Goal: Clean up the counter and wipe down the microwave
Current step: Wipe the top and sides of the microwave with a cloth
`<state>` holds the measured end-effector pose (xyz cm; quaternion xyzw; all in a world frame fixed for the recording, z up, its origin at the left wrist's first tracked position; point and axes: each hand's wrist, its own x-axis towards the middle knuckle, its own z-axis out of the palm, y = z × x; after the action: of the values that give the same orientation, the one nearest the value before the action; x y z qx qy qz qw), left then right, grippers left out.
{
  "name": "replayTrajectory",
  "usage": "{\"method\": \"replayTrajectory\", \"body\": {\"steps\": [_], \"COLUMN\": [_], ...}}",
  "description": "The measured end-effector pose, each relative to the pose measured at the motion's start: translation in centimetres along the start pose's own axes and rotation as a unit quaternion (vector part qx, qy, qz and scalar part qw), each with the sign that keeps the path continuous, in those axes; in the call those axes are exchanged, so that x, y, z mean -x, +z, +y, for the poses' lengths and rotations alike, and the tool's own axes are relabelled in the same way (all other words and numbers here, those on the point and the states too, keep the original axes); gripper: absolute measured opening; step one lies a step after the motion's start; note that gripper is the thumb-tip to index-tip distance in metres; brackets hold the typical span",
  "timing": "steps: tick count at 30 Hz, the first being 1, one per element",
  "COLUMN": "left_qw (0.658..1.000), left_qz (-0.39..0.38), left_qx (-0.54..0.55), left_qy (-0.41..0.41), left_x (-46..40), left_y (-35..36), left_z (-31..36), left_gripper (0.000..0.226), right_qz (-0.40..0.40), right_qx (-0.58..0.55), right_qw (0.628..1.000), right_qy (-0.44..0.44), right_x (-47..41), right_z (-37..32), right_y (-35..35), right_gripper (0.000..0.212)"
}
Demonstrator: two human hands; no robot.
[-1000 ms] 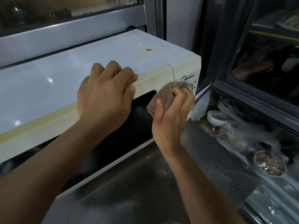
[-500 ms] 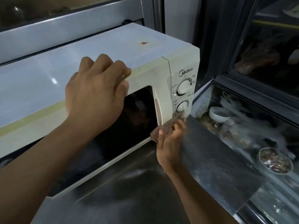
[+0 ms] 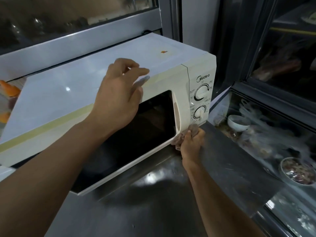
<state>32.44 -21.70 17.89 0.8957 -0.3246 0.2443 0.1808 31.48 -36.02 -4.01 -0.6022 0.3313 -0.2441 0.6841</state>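
Note:
A cream-white microwave (image 3: pixel 82 93) with a dark door window and two dials stands on a steel counter (image 3: pixel 153 202). My left hand (image 3: pixel 119 98) rests over the door's top front edge, fingers spread and partly lifted, holding nothing. A crumpled brown cloth (image 3: pixel 183 136) is pressed against the microwave's bottom right front corner, below the lower dial. My right hand (image 3: pixel 192 142) is closed around the cloth. A small orange spot (image 3: pixel 163 52) sits on the microwave's top near the back right.
A glass display case to the right holds a white bowl (image 3: pixel 238 123), a metal bowl of food (image 3: pixel 297 171) and plastic-wrapped items. A window frame runs behind the microwave. Something orange (image 3: pixel 9 90) shows at the far left edge.
My right hand has slid the cloth down from the brand panel, past the dials, to the bottom corner. My left hand's fingers have loosened and spread on the top edge.

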Motion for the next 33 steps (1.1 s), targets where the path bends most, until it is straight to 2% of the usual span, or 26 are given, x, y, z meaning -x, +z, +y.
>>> {"method": "replayTrajectory", "body": {"steps": [3,6,8,10,13,17,21,23,25,28,30,33], "left_qw": [0.999,0.997,0.994,0.990,0.990,0.991,0.992,0.994,0.995,0.994,0.994,0.993], "left_qz": [0.013,0.004,0.006,0.006,-0.015,-0.060,-0.067,-0.057,-0.050,-0.044,-0.043,-0.039], "left_qx": [-0.031,-0.080,-0.111,-0.138,-0.141,-0.122,-0.103,-0.089,-0.086,-0.095,-0.098,-0.109], "left_qy": [0.034,0.025,0.009,-0.007,-0.022,0.019,0.042,0.033,0.029,0.023,0.022,0.015], "left_x": [1.6,4.3,5.9,7.0,7.8,7.7,7.8,8.0,8.0,7.9,8.0,8.0], "left_y": [-1.9,-3.4,-4.2,-4.8,-5.0,-5.9,-6.4,-6.1,-5.9,-5.7,-5.7,-5.6], "left_z": [-0.4,-1.6,-2.7,-3.8,-5.2,-6.8,-7.7,-7.6,-7.6,-7.7,-7.7,-7.7], "left_gripper": [0.037,0.039,0.039,0.037,0.037,0.041,0.043,0.042,0.042,0.043,0.042,0.042], "right_qz": [-0.044,-0.094,-0.111,-0.082,-0.043,-0.030,-0.004,0.008,-0.009,-0.054,-0.049,-0.037], "right_qx": [0.006,0.070,0.072,0.090,0.083,0.046,0.010,-0.004,0.005,0.038,0.043,-0.017], "right_qw": [0.999,0.993,0.991,0.992,0.996,0.998,1.000,1.000,0.999,0.996,0.997,0.999], "right_qy": [0.010,-0.028,-0.031,-0.025,0.004,-0.001,0.026,0.027,0.032,0.054,0.046,0.018], "right_x": [3.2,6.5,7.0,6.1,5.2,4.3,2.5,3.4,4.9,6.2,5.4,3.3], "right_z": [0.8,1.8,2.0,2.0,1.5,1.1,1.0,1.1,2.2,3.2,2.7,1.0], "right_y": [1.6,2.8,3.0,2.9,3.1,2.6,2.4,3.3,4.2,4.2,3.5,2.4], "right_gripper": [0.027,0.029,0.026,0.020,0.030,0.010,0.015,0.008,0.006,0.019,0.013,0.004]}}
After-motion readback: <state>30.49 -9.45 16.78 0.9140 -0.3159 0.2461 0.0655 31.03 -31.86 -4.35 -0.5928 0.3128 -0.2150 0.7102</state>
